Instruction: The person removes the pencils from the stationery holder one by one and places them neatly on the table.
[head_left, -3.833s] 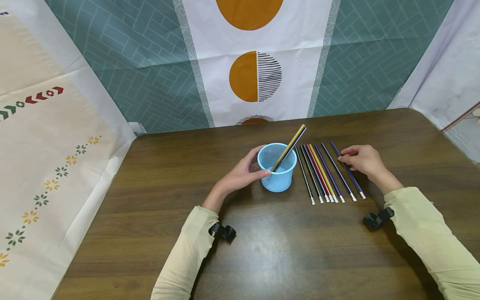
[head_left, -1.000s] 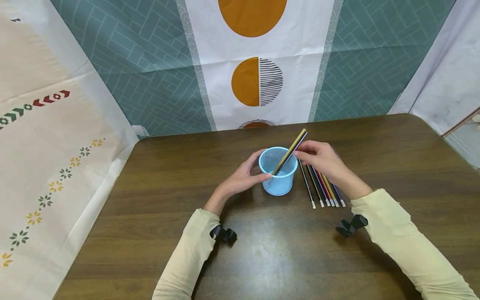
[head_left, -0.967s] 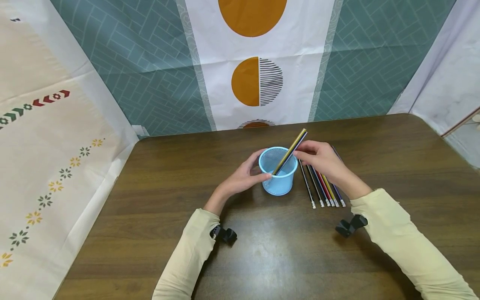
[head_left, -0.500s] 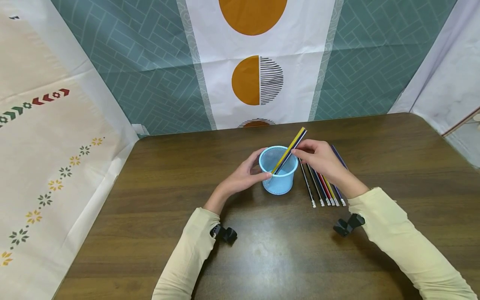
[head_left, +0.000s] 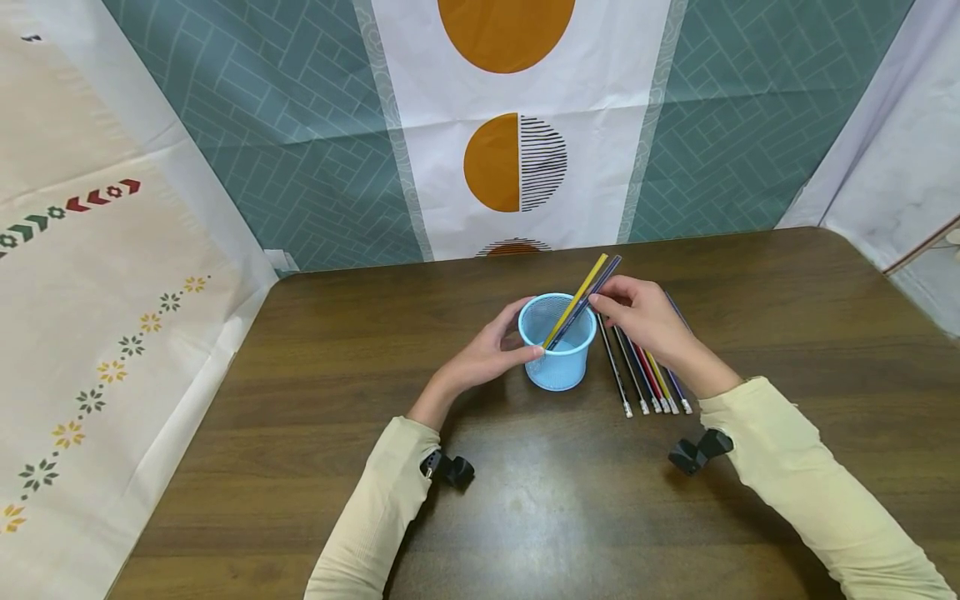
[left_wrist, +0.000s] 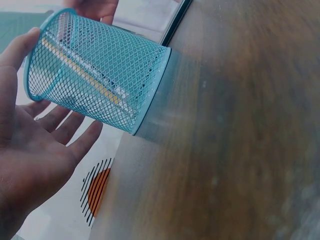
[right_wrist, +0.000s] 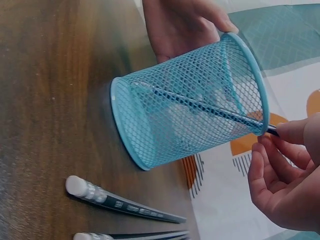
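Observation:
My left hand (head_left: 491,350) holds the light-blue mesh pencil cup (head_left: 557,373) from its left side, thumb over the near rim. The left wrist view shows the cup's base on the table and the other fingers spread along its far side. Inside, a yellow pencil (head_left: 595,273) leans to the back right, its eraser end down. Beside it a dark blue pencil (head_left: 613,265) slants the same way, and my right hand (head_left: 648,321) pinches it just above the rim between thumb and index finger. In the right wrist view, this pencil (right_wrist: 200,104) shows through the mesh.
Right of the cup, a row of several pencils, among them a red pencil (head_left: 651,379), lies on the brown wooden table (head_left: 360,333), eraser ends toward me. My right hand and forearm hide part of it. A patterned cloth (head_left: 315,150) hangs behind the table's back edge.
My right hand has come left from the row's right end to the cup's rim, bringing a dark blue pencil. In the last half second the dark tip swung slightly right, away from the yellow pencil.

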